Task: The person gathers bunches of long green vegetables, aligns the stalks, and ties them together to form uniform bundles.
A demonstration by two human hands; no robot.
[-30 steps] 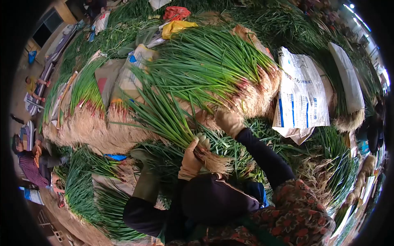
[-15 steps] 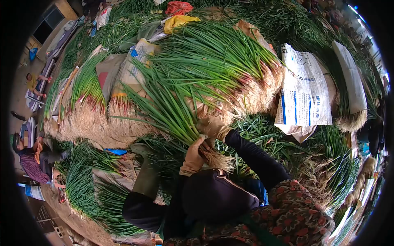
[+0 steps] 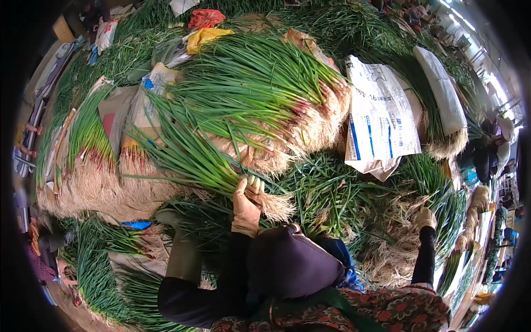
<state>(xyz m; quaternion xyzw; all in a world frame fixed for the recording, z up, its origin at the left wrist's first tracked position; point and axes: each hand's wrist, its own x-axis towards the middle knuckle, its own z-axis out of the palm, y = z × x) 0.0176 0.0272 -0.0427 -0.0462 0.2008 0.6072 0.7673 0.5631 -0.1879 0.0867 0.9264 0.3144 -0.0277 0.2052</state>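
Note:
My left hand [image 3: 246,206], in a pale glove, is closed round a bunch of green onions [image 3: 207,166] just above the roots. The long leaves fan out to the upper left and the stringy roots hang to the right. My right hand [image 3: 425,218], also gloved, is stretched far to the right, at the edge of a heap of roots and loose onions [image 3: 398,243]. Its fingers are small and partly hidden there, so whether they hold anything is unclear.
Beyond my hands lies a large onion pile [image 3: 260,83] with roots facing me. A printed white sack [image 3: 381,116] is draped to its right, a yellow bag [image 3: 206,39] behind it. Loose leaves [image 3: 326,193] cover the middle. People are at the far left and right edges.
My right hand has left the bunch and moved far right to the root heap. My left hand still grips the bunch. The whole view has shifted a little to the left.

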